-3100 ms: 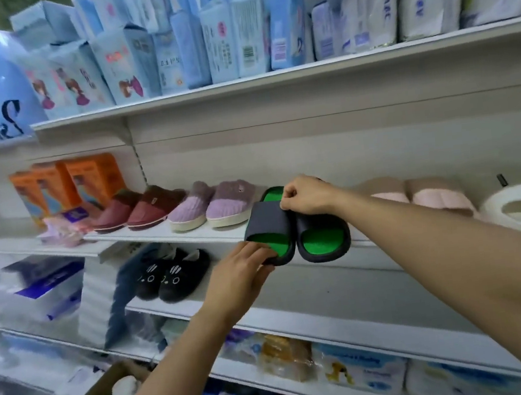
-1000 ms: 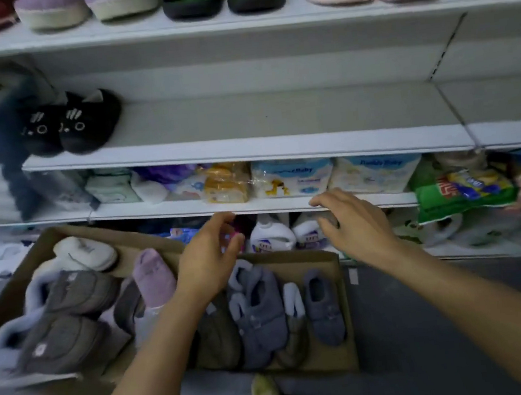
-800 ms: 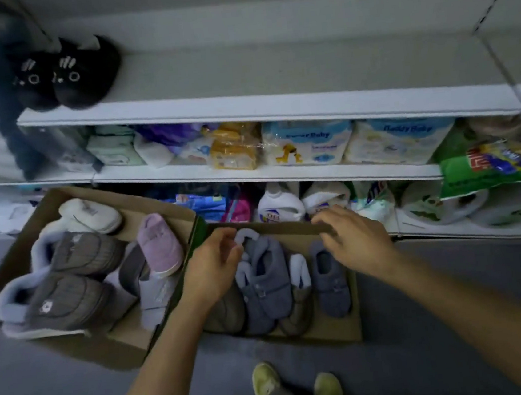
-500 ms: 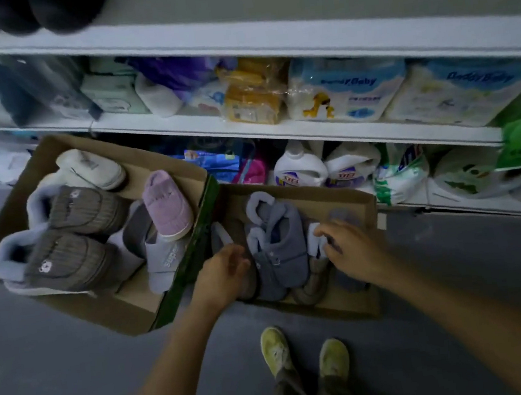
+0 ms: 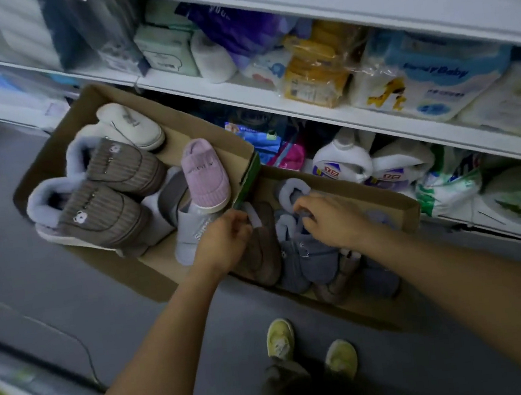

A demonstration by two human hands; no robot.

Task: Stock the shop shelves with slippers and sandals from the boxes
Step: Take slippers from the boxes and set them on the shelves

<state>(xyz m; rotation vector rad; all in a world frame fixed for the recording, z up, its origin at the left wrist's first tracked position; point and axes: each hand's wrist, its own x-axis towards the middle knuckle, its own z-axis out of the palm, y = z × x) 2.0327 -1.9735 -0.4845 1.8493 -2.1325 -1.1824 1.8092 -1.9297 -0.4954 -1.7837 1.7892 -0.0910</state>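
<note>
1. Two cardboard boxes are being kept on the grey floor [image 5: 54,299] in front of the shop shelves; the right-hand box [image 5: 405,211] is being taken as the landmark.
2. Inside that box, the left hand [image 5: 222,243] is being held with its fingers curled on the edge of a brown slipper [image 5: 263,255] at the box's left end, though how firmly it is being gripped cannot be told.
3. The right hand [image 5: 332,218] is being pressed down into the middle of the box, its fingers curled round the fluffy collar of a blue-grey slipper [image 5: 310,256].
4. More slippers, brown and blue-grey, are being left lying toward the near wall of the box, partly hidden by the right forearm.
5. Touching the landmark box on its left, a second box [image 5: 88,99] is being filled by two grey ribbed slippers [image 5: 106,210], a cream slipper [image 5: 131,125], a lilac slipper [image 5: 205,177] and a pale grey sandal [image 5: 192,233].
6. Behind the landmark box, white detergent bottles [image 5: 342,163] are being stored on the bottom shelf.
7. Above them, baby-goods packs [image 5: 430,83] are being displayed on the next shelf [image 5: 307,108].
8. In front of the box, yellow-green shoes [image 5: 280,340] are being worn by the person.
</note>
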